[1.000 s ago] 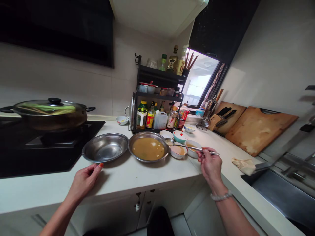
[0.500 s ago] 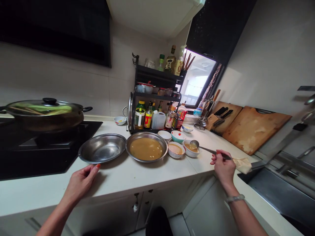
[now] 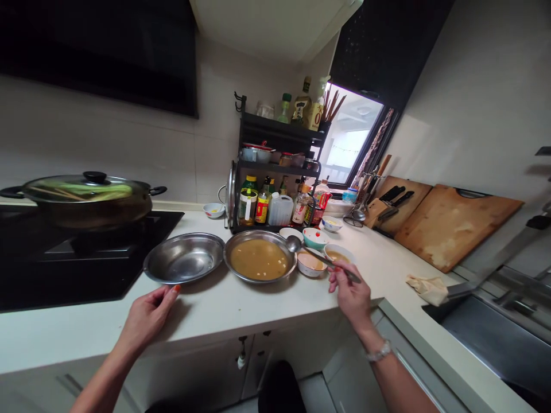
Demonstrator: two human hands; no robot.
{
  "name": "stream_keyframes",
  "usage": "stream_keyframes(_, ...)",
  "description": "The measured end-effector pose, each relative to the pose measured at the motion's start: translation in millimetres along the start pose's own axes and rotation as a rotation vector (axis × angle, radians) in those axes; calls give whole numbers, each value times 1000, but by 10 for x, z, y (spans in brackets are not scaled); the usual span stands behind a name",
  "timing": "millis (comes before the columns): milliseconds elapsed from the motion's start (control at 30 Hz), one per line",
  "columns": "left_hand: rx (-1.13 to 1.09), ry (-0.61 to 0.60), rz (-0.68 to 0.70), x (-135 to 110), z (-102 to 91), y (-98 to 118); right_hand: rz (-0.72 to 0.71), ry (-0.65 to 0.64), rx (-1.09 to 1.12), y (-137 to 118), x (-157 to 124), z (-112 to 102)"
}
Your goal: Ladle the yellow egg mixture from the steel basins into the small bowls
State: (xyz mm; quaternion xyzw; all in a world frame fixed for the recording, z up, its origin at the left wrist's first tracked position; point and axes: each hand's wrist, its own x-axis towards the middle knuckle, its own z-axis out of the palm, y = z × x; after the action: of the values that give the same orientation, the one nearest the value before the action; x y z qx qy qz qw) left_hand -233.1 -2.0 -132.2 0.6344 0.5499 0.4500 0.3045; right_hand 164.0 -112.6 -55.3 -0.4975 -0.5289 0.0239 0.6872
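Observation:
My right hand is closed around the handle of a ladle. The ladle's bowl hangs over the right rim of a steel basin of brown broth with small pale bits in it. Under the handle stand a small bowl of light brown liquid and, partly covered, another small bowl of liquid. My left hand is closed at the near rim of an empty steel basin, its thumb on the rim; the fingertips are hidden.
A lidded pot stands on the black stove. Behind the basins is a rack of bottles, with several small bowls before it. A knife block, cutting boards, a cloth and a sink are on the right.
My right hand has moved left with the ladle, from the right-hand small bowl to the rim of the broth basin. My left hand stays by the empty basin. The view has shifted slightly.

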Motion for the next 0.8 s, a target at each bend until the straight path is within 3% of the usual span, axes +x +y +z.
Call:
stream_keyframes(200,-8,7,13,-15,-2,13,110,-150,73,169,-137,433)
stream_keyframes(333,-21,11,29,-13,2,26,241,-143,164,208,-161,555)
stream_keyframes(567,-11,4,19,-11,-8,49,396,80,286,179,-56,517)
stream_keyframes(800,-37,4,2,-20,-5,68,403,161,330,121,36,392)
